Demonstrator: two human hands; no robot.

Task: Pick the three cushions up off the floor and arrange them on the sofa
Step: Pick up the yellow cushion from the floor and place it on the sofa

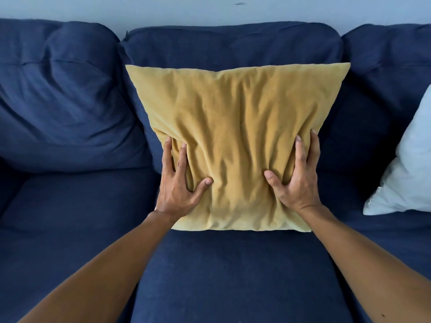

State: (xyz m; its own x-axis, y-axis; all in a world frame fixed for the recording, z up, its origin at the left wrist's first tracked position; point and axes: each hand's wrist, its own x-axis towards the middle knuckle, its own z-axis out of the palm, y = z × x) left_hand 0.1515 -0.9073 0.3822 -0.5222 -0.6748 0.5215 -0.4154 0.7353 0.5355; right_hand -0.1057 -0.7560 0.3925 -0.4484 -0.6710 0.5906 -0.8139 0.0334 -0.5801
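Note:
A mustard-yellow cushion [235,127] stands upright on the middle seat of the dark blue sofa [70,206], leaning against the middle back pillow. My left hand [179,183] grips its lower left side, thumb pressed into the front. My right hand [298,178] grips its lower right side the same way. A white cushion [405,173] leans on the right seat, partly cut off by the frame's edge. No third cushion is in view.
The sofa's left seat [58,229] and left back pillow [58,101] hold nothing. A pale wall [210,8] runs behind the sofa. The floor is out of view.

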